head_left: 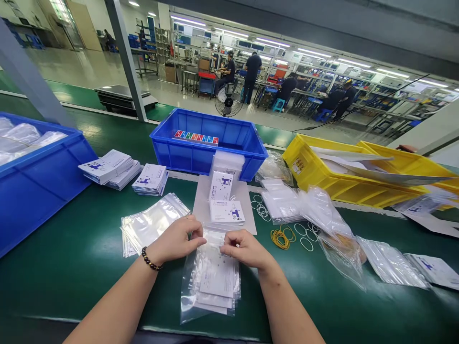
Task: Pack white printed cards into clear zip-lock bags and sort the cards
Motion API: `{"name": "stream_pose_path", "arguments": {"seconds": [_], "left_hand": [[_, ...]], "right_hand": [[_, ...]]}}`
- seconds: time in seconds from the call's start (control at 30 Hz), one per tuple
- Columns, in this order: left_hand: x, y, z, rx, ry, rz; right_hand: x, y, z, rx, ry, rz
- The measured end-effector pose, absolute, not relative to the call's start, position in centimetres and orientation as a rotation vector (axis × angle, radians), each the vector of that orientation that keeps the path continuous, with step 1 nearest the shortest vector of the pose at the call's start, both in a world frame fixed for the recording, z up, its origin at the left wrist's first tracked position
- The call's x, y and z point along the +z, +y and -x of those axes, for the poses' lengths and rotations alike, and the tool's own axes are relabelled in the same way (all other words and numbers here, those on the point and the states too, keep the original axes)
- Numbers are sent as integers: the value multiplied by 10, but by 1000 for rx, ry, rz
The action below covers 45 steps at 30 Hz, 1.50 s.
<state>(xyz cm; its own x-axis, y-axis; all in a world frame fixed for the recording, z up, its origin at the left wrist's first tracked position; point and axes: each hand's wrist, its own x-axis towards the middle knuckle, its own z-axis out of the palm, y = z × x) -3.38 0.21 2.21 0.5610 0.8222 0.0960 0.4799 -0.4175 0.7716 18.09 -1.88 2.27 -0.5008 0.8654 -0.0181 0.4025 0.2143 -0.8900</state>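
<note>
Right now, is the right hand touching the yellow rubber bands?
Apart: the head view shows green tabletop between the right hand and the yellow rubber bands.

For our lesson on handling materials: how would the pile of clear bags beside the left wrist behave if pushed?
The clear bags would probably slide and fan out, since they already overlap unevenly. Their glossy surface suggests they may be slippery. Lying so flat, with thin-looking film, each is likely light and floppy.
</note>
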Motion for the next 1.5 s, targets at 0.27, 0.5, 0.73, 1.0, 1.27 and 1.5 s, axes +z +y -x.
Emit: {"name": "stream_pose_path", "arguments": {"seconds": [0.27,0.5,0.73,1.0,1.27,1.5], "left_hand": [[14,5,29,500,1021,-1862],[10,2,19,432,982,-1811],[4,1,13,449,955,-1831],[5,0,12,464,969,-1826],[4,0,11,473,949,-1824],[6,0,10,476,947,-1797]], "right_hand": [[-30,15,-202,243,-1806,1654],[-56,35,-221,108,-1532,1902],[-44,35,-230,94,-1418,1961],[-37,36,-234,257,-1265,1985],[-38,40,-239,578,-974,1712],[-29,40,-233,815,-741,1385]]}}
